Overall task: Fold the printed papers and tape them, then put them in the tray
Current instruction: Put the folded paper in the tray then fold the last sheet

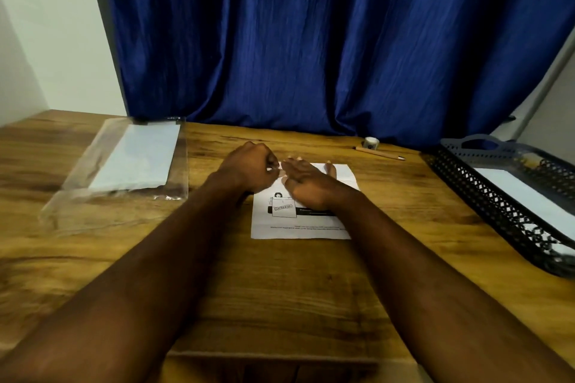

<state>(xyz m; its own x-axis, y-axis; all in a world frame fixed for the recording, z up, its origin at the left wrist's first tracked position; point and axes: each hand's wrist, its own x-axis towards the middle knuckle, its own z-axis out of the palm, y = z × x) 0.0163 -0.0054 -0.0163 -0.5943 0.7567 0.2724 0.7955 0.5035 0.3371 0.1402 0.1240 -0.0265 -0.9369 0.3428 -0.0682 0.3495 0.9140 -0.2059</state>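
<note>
My left hand (249,168) is curled tight at the far left corner of the printed paper (298,224). Its fingertips pinch a pale scrap (275,168), which I take for a cut piece of tape, though it is too small and blurred to be sure. My right hand (306,182) lies flat on the sheet just beside it, fingers straight and spread, pressing the paper down onto the table (280,289).

The paper sits in the middle of the table, print side up, with its text reading away from me. It looks shorter than a full sheet, so I judge it is already folded and I am at the taping step.

Next I would bring the scrap down across the loose edge under my right fingers, then rub it flat. The pressing hand must not shift, or the fold will spring open.

The tape roll (371,142) and a pencil (380,153) lie near the far edge, well clear of my hands. The black mesh tray (485,199) waits on the right with a white sheet (522,193) in it. A clear plastic sleeve (118,165) holding more paper lies to the left.
</note>
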